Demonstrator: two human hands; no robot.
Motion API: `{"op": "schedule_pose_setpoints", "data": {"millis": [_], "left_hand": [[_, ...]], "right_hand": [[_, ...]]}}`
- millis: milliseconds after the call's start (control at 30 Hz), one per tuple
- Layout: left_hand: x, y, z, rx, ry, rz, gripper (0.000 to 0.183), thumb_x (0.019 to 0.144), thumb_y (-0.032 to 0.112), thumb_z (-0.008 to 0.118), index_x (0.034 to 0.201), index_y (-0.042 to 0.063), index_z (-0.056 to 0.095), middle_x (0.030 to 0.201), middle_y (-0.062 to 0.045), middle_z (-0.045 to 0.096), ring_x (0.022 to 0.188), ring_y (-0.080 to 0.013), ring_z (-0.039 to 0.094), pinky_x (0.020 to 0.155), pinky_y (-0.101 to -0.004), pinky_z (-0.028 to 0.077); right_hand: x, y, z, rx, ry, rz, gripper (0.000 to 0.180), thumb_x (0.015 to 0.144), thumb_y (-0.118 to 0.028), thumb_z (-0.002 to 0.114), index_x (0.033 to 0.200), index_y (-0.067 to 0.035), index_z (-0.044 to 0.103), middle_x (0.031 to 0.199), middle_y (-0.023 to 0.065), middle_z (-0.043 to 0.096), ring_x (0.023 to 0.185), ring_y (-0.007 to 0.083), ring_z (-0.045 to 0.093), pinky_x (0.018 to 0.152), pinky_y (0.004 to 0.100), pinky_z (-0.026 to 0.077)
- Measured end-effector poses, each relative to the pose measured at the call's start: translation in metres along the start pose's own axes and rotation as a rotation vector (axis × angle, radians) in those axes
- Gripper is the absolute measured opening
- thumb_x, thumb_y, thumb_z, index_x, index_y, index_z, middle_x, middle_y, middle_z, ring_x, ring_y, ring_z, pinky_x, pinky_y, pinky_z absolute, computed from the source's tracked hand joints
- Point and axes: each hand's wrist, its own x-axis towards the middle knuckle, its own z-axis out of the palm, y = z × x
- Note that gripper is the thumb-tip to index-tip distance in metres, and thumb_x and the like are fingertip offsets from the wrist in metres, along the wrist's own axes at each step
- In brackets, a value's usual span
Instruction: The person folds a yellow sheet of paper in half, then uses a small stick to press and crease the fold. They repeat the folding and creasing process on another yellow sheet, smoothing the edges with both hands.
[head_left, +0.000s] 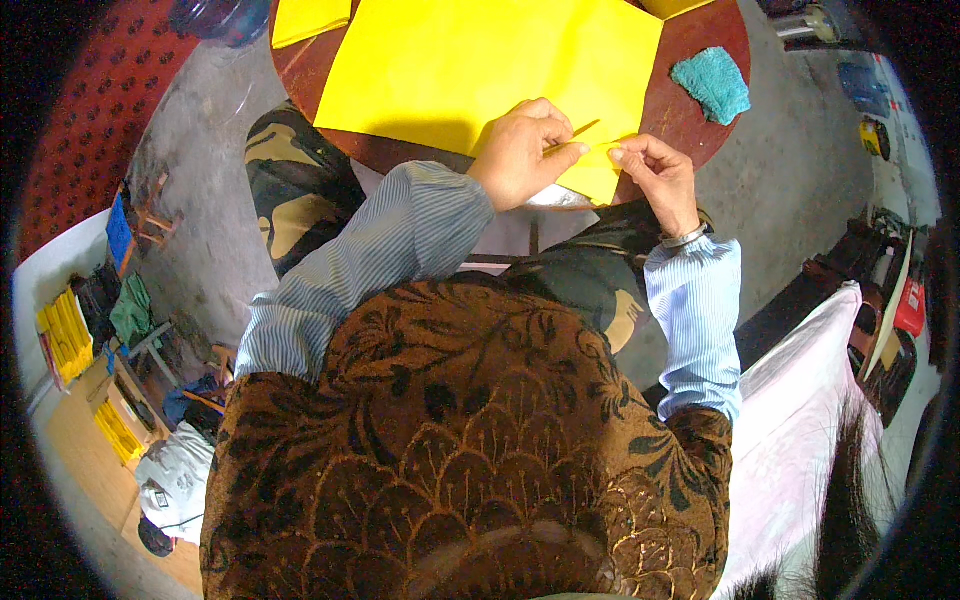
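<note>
A large yellow sheet (480, 67), paper or thin fabric, lies across the round reddish-brown table (694, 146) before me. My left hand (525, 154) rests over its near edge, with thumb and fingers pinched around a thin brown stick (586, 129) that points up and to the right. Just to the right, my right hand (661, 176) pinches the sheet between thumb and forefinger close to its near right corner. A narrow yellow flap hangs between the two hands, past the table's rim. What lies beneath my left palm is hidden.
A folded teal cloth (712, 84) sits at the table's right side. Another yellow piece (311, 21) lies at the upper left, and part of one shows at the upper right. My knees in camouflage trousers (300, 180) flank the near rim. Yellow bundles (66, 337) stand far left.
</note>
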Motion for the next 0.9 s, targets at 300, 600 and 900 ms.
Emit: {"op": "schedule_pose_setpoints", "data": {"millis": [300,600,900], "left_hand": [[0.000,-0.004,0.002,0.025,0.020,0.022,0.014,0.088,0.015,0.078,0.092,0.002,0.075,0.101,-0.011,0.070,0.091,-0.0258,0.070,0.083,-0.0359,0.057],[0.000,-0.004,0.002,-0.001,0.011,0.006,0.013,0.089,0.014,0.076,0.092,0.002,0.075,0.103,-0.011,0.070,0.089,-0.0258,0.070,0.082,-0.0357,0.058],[-0.001,-0.005,0.001,-0.005,-0.004,0.015,0.013,0.091,0.015,0.074,0.089,0.002,0.073,0.103,-0.011,0.070,0.093,-0.0262,0.070,0.084,-0.0363,0.057]], "right_hand": [[-0.031,-0.016,-0.010,-0.417,-0.051,-0.442,0.020,0.085,0.001,0.074,0.104,-0.006,0.073,0.105,0.0051,0.068,0.093,0.0148,0.063,0.075,0.0269,0.052],[-0.028,-0.012,-0.013,-0.479,-0.086,-0.437,0.018,0.088,-0.004,0.076,0.106,-0.006,0.078,0.099,0.0084,0.071,0.092,0.0225,0.067,0.079,0.0319,0.054],[-0.012,-0.002,-0.013,0.014,-0.117,0.024,0.011,0.093,-0.010,0.079,0.098,-0.001,0.077,0.092,0.0005,0.071,0.080,0.0057,0.063,0.073,0.0233,0.054]]}}
